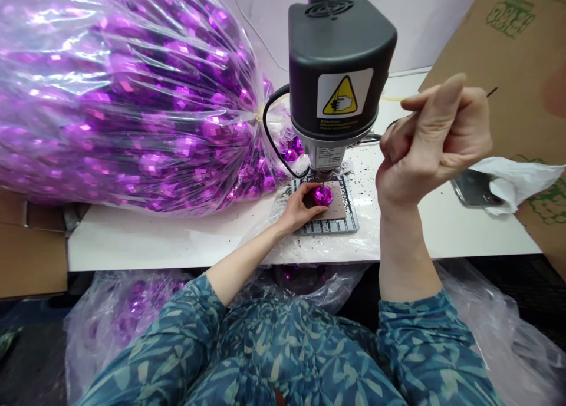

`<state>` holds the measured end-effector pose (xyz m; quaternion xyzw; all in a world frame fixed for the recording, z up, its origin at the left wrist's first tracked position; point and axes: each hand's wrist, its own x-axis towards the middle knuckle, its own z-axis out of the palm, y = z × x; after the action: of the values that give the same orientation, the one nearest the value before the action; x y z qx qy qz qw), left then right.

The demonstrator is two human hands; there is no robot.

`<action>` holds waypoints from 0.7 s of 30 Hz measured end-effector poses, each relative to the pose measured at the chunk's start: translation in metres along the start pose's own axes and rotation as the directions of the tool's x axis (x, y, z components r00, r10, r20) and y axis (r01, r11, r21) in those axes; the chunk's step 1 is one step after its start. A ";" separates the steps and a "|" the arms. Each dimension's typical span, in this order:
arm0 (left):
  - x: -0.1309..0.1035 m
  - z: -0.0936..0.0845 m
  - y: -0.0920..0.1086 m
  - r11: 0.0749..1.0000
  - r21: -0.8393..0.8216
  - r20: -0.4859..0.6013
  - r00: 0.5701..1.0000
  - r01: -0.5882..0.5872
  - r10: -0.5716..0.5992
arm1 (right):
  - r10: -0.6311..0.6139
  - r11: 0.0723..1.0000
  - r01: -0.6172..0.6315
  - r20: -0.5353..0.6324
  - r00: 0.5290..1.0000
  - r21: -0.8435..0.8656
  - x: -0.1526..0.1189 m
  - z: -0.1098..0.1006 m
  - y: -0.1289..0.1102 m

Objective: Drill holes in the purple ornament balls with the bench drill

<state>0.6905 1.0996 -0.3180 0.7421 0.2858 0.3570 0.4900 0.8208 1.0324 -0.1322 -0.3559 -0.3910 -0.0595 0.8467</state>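
Note:
A shiny purple faceted ball (323, 195) sits on a square brown board (339, 208), directly under the bit of a black benchtop drill press (338, 58). My left hand (298, 208) pinches this ball from the left, thumb in front and fingers behind. The bit appears to meet the top of the ball; whether it is inside cannot be seen. Raised beside the drill head, my right hand (435, 141) is closed round the press lever, which is mostly hidden by the fingers. Beneath the board is the slotted metal base (352, 224), strewn with dark shavings.
A large tied plastic bag of purple balls (145, 99) fills the left of the white table (145, 241). At right lie a phone (475, 189) and white tissue (524, 179) against a cardboard box (526, 52). Another plastic bag (119, 317) hangs below the table's front edge.

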 end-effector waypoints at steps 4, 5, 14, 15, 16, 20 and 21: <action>-0.001 0.002 -0.002 0.999 -0.047 -0.002 1.000 -0.007 0.007 | -0.012 0.999 0.011 -0.030 0.999 -0.031 -0.010 -0.008 0.005; -0.001 0.002 -0.002 0.999 -0.050 -0.001 1.000 -0.012 0.012 | -0.022 0.999 0.021 -0.036 0.999 -0.025 -0.011 -0.009 0.008; -0.001 0.003 -0.004 1.000 -0.026 -0.009 1.000 0.005 -0.005 | -0.159 0.983 0.165 -0.075 0.984 0.083 -0.020 -0.016 0.028; -0.001 0.004 -0.004 1.000 -0.024 -0.009 1.000 0.003 -0.003 | -0.174 0.979 0.181 -0.073 0.982 0.096 -0.021 -0.017 0.031; -0.001 0.004 -0.004 1.000 -0.029 -0.010 1.000 -0.001 0.001 | -0.185 0.975 0.192 -0.067 0.980 0.109 -0.022 -0.018 0.033; 0.000 0.004 -0.003 0.998 -0.067 -0.021 1.000 -0.015 0.014 | -0.276 0.942 0.275 -0.023 0.961 0.194 -0.029 -0.025 0.044; 0.000 0.003 -0.002 0.998 -0.064 -0.022 1.000 -0.014 0.013 | -0.301 0.931 0.297 -0.013 0.953 0.211 -0.030 -0.026 0.045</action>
<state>0.6932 1.0988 -0.3212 0.7239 0.2744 0.3775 0.5081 0.8338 1.0434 -0.1900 -0.2011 -0.4532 -0.1425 0.8567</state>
